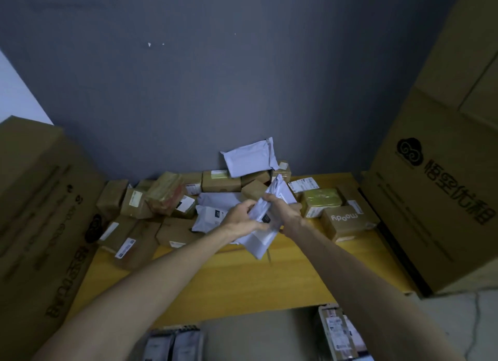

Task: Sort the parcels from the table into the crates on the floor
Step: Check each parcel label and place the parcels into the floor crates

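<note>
Both my hands hold a white plastic mailer bag above the yellow table. My left hand grips the bag's left side and my right hand grips its upper right part. A second white mailer sticks up behind my right hand; whether that hand holds it too is unclear. More white mailers lie under my hands. Brown cardboard parcels are piled along the wall. Crates on the floor show at the bottom: one with white bags, one with boxes.
Tall cardboard cartons flank the table, one on the left and one on the right. A white mailer leans on the grey wall atop the pile. A box marked "moody" sits at the right.
</note>
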